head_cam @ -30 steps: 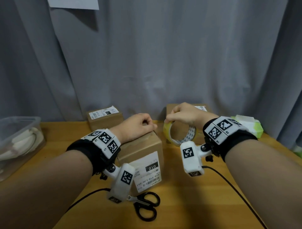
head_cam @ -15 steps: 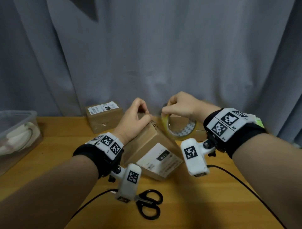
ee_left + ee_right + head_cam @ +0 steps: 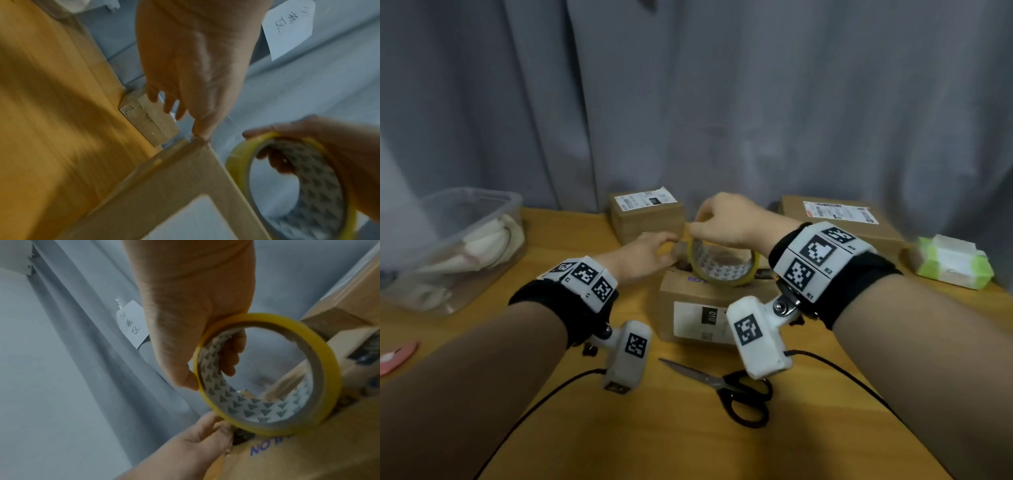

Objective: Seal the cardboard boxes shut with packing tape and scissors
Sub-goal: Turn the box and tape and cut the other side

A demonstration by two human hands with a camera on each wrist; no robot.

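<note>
A cardboard box point(image 3: 698, 308) with a white "010" label facing me stands at the table's middle; its top shows a gap between the flaps. My left hand point(image 3: 650, 250) pinches the box's far left top corner point(image 3: 200, 142) with thumb and forefinger, the other fingers hanging free. My right hand point(image 3: 726, 219) grips a yellow tape roll point(image 3: 722, 263), fingers through its core point(image 3: 232, 356), and holds it upright on the box top. The roll's lower edge point(image 3: 257, 428) sits right by my left fingertips point(image 3: 220, 423). Black-handled scissors point(image 3: 726, 387) lie shut on the table in front of the box.
Two more labelled boxes stand at the back, a small box point(image 3: 647, 216) and a wider box point(image 3: 842, 222). A clear plastic tub point(image 3: 458, 246) sits at the left and a green-white packet point(image 3: 952, 263) at the right. A grey curtain hangs behind. Cables trail from both wrists.
The box, tilted half a second ago, now stands flat with its label toward me. My right hand has lowered the tape roll onto its top, and my left hand has shifted to the far corner.
</note>
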